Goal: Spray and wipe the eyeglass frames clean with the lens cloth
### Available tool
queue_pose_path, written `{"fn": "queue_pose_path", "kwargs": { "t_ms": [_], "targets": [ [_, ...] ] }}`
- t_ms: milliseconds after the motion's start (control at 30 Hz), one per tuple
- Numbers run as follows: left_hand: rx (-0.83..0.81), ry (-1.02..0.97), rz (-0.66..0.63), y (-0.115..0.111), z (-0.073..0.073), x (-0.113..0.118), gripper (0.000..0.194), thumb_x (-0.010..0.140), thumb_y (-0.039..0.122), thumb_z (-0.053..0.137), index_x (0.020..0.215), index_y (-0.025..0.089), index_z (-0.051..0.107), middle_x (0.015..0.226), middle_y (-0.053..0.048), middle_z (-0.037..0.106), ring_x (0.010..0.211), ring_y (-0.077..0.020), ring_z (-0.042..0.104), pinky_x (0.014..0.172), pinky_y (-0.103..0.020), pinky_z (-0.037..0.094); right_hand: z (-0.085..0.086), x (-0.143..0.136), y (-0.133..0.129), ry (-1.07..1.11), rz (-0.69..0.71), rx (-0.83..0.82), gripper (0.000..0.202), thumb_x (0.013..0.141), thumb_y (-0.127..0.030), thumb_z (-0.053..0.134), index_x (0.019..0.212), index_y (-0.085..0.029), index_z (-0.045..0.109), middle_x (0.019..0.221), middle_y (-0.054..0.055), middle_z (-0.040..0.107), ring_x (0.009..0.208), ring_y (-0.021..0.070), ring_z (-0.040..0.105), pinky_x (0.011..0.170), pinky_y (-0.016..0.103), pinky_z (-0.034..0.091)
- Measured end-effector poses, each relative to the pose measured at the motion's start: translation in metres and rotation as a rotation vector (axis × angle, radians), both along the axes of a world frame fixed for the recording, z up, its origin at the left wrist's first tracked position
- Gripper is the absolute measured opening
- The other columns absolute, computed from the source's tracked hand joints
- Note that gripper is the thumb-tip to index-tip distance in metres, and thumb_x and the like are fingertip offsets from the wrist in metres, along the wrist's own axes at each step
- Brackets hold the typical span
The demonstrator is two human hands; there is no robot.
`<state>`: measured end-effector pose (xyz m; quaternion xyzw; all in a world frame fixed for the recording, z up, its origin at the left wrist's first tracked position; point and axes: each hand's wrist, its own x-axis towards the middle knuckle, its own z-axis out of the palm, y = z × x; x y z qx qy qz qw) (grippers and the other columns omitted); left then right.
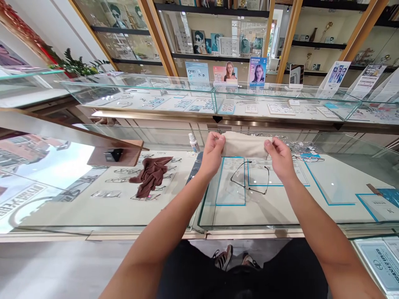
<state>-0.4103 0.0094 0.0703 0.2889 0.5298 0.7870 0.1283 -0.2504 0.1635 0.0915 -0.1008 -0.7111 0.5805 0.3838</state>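
Stretched between my two hands is a beige cloth (245, 145), perhaps a soft pouch, held up over the glass counter. My left hand (213, 151) pinches its left end between thumb and fingers. Its right end is gripped by my right hand (279, 155) in the same way. Below the cloth, a pair of dark thin-framed glasses (249, 187) rests on the glass top with its temples unfolded. A small white spray bottle (193, 143) stands just left of my left hand. Farther left a crumpled brown cloth (153, 173) lies on the counter.
A mirror in a wooden frame (115, 153) leans at the left. Across from me, a second glass showcase (174, 99) holds rows of glasses and upright advertising cards (257, 72). A printed sign (382, 261) lies at the lower right, near the counter's front edge (249, 234).
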Motion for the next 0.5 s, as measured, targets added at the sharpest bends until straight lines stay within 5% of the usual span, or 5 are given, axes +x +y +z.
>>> {"fn": "queue_pose_path", "kwargs": {
  "t_ms": [133,267,500],
  "targets": [
    [0.027,-0.185,-0.109,0.0003,0.0017,0.0075,0.043,0.08,0.051,0.084,0.082,0.023,0.05,0.066,0.007,0.049,0.053,-0.0084,0.045,0.048,-0.022,0.034,-0.0009,0.0007,-0.0021,0.012,0.01,0.06,0.07,0.079,-0.086,0.068,0.068,-0.025,0.035,0.064,-0.006,0.027,0.061,0.0118,0.023,0.054,0.028,0.021],
    [0.063,-0.27,-0.202,0.0007,0.0038,0.0043,0.046,0.071,0.052,0.09,0.094,0.021,0.065,0.081,0.001,0.071,0.073,-0.0156,0.067,0.063,-0.025,0.05,-0.0024,-0.0002,-0.003,0.044,0.034,0.073,0.068,0.08,-0.083,0.07,0.068,-0.024,0.037,0.065,-0.006,0.029,0.06,0.0109,0.025,0.054,0.027,0.023],
    [0.073,-0.191,-0.168,0.0025,0.0023,0.0035,0.054,0.066,0.05,0.096,0.103,0.019,0.07,0.108,-0.008,0.083,0.095,-0.019,0.075,0.08,-0.028,0.056,-0.0065,-0.0033,-0.0002,0.019,0.016,-0.036,0.066,0.075,-0.086,0.072,0.07,-0.024,0.048,0.063,-0.006,0.032,0.057,0.0105,0.027,0.051,0.026,0.022]
  ]
}}
